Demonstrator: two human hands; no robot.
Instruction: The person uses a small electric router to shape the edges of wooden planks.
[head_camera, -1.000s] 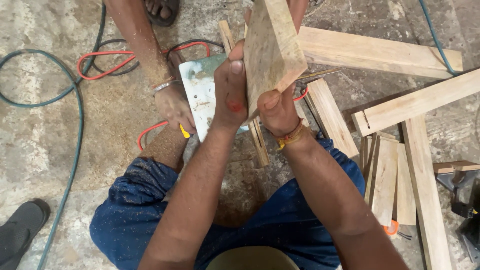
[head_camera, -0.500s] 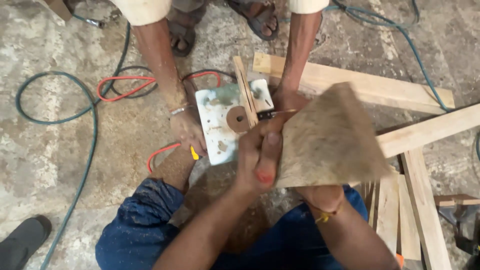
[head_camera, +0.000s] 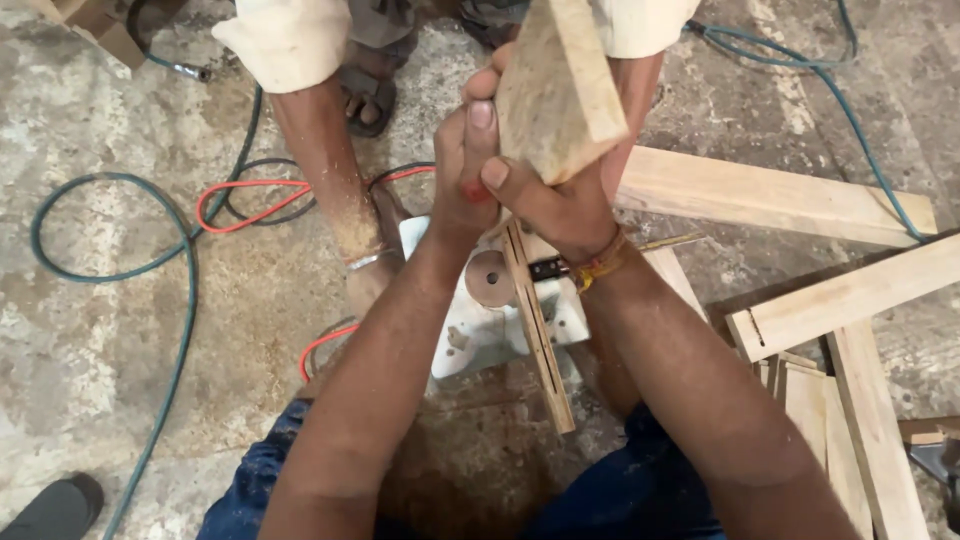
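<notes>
Both my hands hold a thick pale wooden block (head_camera: 560, 85) raised close to the camera. My left hand (head_camera: 462, 165) grips its left side with the thumb up. My right hand (head_camera: 555, 205) cups it from below, a thread band at the wrist. Under my arms on the floor lies a white metal plate (head_camera: 475, 340) with a round wooden disc (head_camera: 490, 280) and a thin wooden strip (head_camera: 538, 335) across it. Another person's hand (head_camera: 370, 280), with a bracelet, rests by the plate's left edge.
Long wooden planks (head_camera: 780, 195) and shorter boards (head_camera: 850, 410) lie to the right. Red (head_camera: 235, 205) and green cables (head_camera: 175, 330) loop over the concrete floor at left. The other person's sandalled foot (head_camera: 365, 95) is at the top; a dark shoe (head_camera: 55, 510) is at bottom left.
I have turned the block from a broad face toward the camera to an end-on, upright hold and raised it. The view has shifted down slightly; the other person's hand stays by the plate.
</notes>
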